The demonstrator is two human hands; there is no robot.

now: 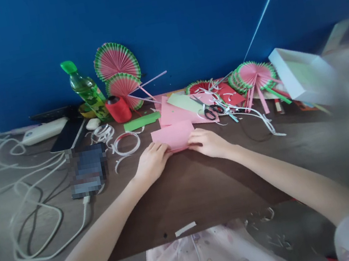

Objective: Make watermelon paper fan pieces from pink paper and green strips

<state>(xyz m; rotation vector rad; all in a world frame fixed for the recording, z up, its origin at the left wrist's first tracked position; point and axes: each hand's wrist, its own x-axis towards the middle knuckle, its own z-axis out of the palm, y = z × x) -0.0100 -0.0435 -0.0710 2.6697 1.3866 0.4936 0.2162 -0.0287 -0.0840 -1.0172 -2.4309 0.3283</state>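
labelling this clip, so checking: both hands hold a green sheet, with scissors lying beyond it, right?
Not quite: the sheet is pink, not green, as the head view shows. The left hand and right hand do hold it, and the scissors lie beyond it.

Soft light falls on the surface (185, 191), perhaps from above. Faint shadows lie beside the white cable (45, 258) and below the right forearm (280, 175); the blue wall (182, 21) darkens toward the upper right corner. The hands (152, 163) and pink paper (174, 136) look fairly clear. A grey smear blurs the right side, edges stretch, and coarse pixels mask the phone (87, 170).
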